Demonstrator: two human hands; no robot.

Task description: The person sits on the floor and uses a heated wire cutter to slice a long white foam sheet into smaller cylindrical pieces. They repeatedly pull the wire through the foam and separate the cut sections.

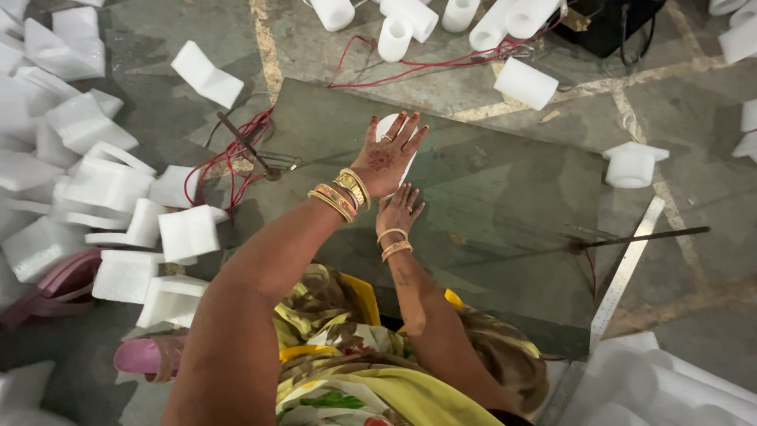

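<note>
Bare arms, gold and red patterned bangles stacked at the left hand [386, 154], two slim gold bangles at the right hand [400, 209], henna marking, yellow-green floral garment worn.

A board [505, 237] lay on the floor before the person, with both hands over its middle: the left hand [388, 158] on a foam cylinder [388, 126], the right hand [400, 211] just nearer. Foam blocks [102, 189] were heaped to the left, foam cylinders [441, 24] lay beyond, and a metal ruler [627, 272] lay at the right.
</note>
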